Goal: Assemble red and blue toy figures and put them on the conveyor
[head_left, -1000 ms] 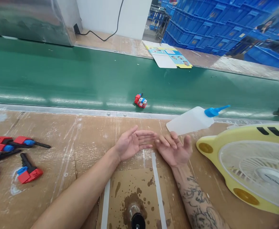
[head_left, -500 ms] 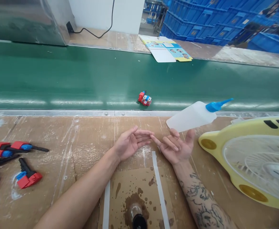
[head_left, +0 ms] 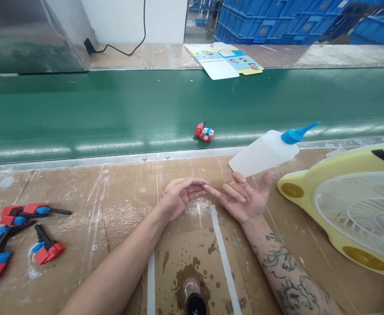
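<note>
My left hand rests low over the cardboard-covered bench, palm turned inward, fingers stretched to the right. Facing it, my right hand is palm up with some fingers loosely curled and the little finger extended. Fingertips of the two hands meet, and I see nothing held in either. Just behind my right hand lies a white squeeze bottle with a blue nozzle. Below and between my wrists is a small clear container with a black top, on a wet-spotted cardboard sheet edged with white tape.
Several red, blue and black toy parts lie at left. A small red, white and blue toy piece sits on the green conveyor belt. A yellow fan stands at right. Beyond are a printed card and blue crates.
The view has shifted and tilted slightly. The toy piece on the belt appears a little further right. My hands keep nearly the same pose, fingertips still touching.
</note>
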Motion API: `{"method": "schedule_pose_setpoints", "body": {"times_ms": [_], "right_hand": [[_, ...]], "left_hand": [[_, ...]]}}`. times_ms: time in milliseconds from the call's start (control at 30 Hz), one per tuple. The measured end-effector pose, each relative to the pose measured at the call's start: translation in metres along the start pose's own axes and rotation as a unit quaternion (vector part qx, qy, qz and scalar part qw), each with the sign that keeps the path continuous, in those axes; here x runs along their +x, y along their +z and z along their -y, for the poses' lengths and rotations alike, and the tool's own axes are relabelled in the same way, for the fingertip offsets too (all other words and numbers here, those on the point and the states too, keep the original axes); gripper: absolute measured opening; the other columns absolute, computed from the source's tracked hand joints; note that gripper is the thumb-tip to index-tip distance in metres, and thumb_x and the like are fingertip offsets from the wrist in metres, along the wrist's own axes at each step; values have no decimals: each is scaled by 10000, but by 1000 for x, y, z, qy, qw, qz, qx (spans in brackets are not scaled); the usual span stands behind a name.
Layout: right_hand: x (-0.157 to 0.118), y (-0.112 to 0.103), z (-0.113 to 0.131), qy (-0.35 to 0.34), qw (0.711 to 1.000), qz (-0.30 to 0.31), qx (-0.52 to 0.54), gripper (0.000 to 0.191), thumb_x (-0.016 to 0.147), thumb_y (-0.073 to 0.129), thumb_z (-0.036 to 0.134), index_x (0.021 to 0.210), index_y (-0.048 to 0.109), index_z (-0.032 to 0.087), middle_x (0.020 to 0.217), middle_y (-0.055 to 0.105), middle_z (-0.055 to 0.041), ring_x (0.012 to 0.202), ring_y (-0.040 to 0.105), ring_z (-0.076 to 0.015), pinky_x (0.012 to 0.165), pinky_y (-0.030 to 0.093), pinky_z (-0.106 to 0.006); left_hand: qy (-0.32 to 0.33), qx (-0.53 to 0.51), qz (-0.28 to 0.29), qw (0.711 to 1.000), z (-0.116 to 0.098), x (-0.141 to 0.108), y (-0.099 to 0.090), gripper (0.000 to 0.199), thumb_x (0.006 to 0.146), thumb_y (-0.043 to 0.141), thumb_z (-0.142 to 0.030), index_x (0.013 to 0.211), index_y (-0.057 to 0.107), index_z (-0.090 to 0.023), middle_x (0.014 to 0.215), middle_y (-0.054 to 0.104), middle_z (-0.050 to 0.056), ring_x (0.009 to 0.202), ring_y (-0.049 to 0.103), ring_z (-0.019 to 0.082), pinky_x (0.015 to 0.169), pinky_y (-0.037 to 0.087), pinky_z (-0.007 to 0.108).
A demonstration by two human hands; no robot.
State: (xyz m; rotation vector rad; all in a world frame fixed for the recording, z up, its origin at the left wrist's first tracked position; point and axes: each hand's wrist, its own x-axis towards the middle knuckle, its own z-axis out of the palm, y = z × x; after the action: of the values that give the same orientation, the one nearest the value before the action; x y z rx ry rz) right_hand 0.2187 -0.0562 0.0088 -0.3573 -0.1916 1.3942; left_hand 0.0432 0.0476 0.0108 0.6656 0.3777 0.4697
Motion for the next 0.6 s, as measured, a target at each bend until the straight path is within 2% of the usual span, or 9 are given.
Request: {"method": "schedule_pose_setpoints", "body": {"times_ms": [167, 267, 367, 600], "right_hand": [[0, 2, 0, 6, 1000, 1, 17, 463, 778, 596, 708, 730, 552, 250, 401, 216, 148, 398, 314, -89, 1089, 329, -644], [0, 2, 1, 9, 999, 2, 30, 460, 771, 607, 704, 722, 543, 251, 402, 228, 149, 406, 334, -94, 1098, 319, -642], [0, 3, 1, 9, 999, -1, 43, 463, 777, 602, 703, 718, 540, 248, 404, 242, 148, 414, 349, -97, 1104, 310, -642], [-1, 4, 1, 21, 998, 10, 61, 447, 775, 608, 692, 721, 544, 253, 405, 244, 142, 425, 377, -113, 1112, 285, -650]], "left_hand": [[-3, 5, -3, 1000, 1, 0, 0, 254, 866, 614, -266, 963, 758, -81, 1075, 728, 161, 1025, 677, 239, 946, 518, 346], [19, 41, -14, 999, 5, 1, 0, 220, 823, 680, -244, 963, 763, -97, 1067, 732, 151, 1020, 678, 236, 947, 523, 348], [47, 97, -35, 994, 11, 1, -1, 220, 795, 734, -261, 966, 770, -128, 1048, 739, 131, 990, 685, 230, 919, 541, 349], [52, 157, -66, 984, 17, 1, -3, 214, 813, 730, -305, 964, 771, -159, 968, 755, 98, 860, 709, 191, 848, 570, 324]]}}
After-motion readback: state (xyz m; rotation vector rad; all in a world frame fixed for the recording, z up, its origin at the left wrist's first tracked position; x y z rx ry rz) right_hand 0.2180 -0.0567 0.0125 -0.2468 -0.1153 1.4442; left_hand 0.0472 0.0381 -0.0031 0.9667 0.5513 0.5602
